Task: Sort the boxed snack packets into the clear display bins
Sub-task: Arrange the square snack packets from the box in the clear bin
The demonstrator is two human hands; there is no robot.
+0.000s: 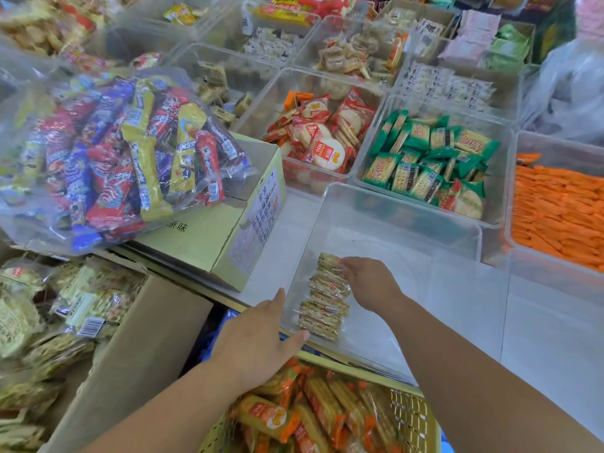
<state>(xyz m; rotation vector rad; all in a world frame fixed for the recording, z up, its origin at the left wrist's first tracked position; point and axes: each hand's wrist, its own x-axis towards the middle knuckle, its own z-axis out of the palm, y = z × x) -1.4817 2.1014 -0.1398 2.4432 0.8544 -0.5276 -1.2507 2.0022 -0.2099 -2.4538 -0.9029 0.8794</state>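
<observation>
At the bottom of the frame a yellow basket (411, 416) holds orange-wrapped biscuits; their print is too blurred to read. Just above it the left hand (258, 338) lies spread, fingers straight, against the near left corner of the clear bin (408, 217), probably to keep the light bin from sliding. The right hand (369, 282) reaches inside the bin, fingers bent down onto the cracker packets (327, 295). Those packets stand on edge in a row along the bin's left wall, likely so that more rows fit beside them. Whether the fingers pinch a packet or only press the row tight cannot be told.

At lower left an open brown box (157, 328) holds bags of similar pale packets. Above it a pale green carton (209, 240) shows printed characters ending in 味, under a clear bag of red, blue and yellow snacks (114, 152). Farther up, filled bins hold red-and-white rice crackers (320, 142), green packets (425, 158) and orange sticks (555, 217).
</observation>
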